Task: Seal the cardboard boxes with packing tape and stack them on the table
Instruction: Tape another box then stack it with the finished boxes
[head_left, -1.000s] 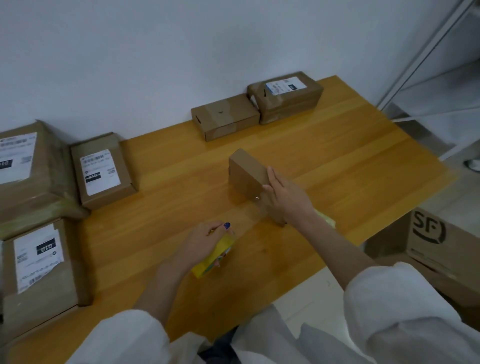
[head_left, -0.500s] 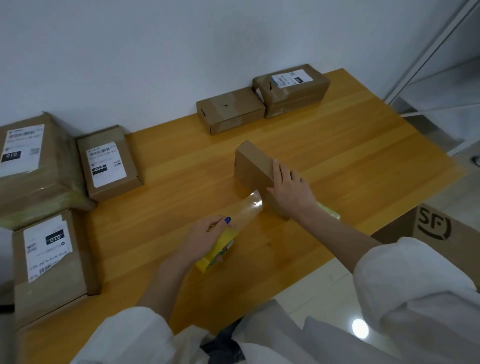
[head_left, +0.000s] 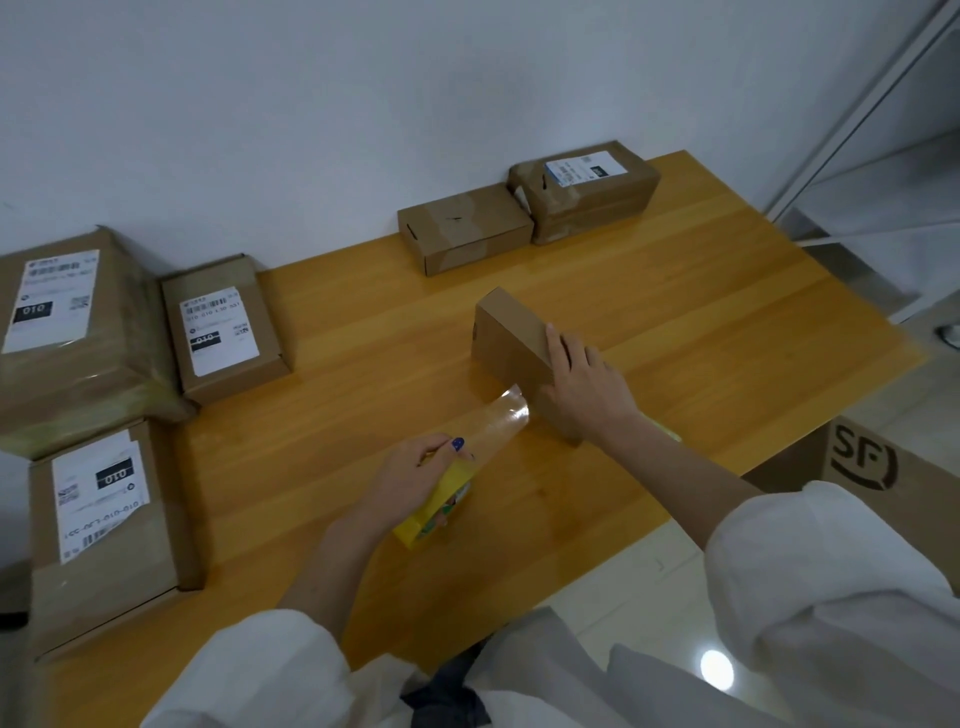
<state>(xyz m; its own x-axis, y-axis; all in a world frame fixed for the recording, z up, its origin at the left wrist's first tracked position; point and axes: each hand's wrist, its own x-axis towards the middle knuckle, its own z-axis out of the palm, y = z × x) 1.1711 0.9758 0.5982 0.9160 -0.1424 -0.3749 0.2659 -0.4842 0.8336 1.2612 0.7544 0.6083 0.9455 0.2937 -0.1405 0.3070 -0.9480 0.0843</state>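
A small plain cardboard box (head_left: 511, 332) lies on the wooden table (head_left: 727, 322) near its middle. My right hand (head_left: 582, 384) rests flat on the box's near end, fingers straight. My left hand (head_left: 415, 473) grips a yellow roll of packing tape (head_left: 436, 512) nearer to me. A clear strip of tape (head_left: 501, 421) stretches from the roll up to the box's near side.
Two sealed boxes (head_left: 462, 228) (head_left: 587, 189) sit against the wall at the back. Three labelled parcels (head_left: 223, 325) (head_left: 67, 332) (head_left: 101, 525) crowd the table's left side. A large printed carton (head_left: 878, 467) stands on the floor to the right.
My left hand has pulled the tape roll away from the box, and a stretch of clear tape now shows between them. My right hand stays on the box.
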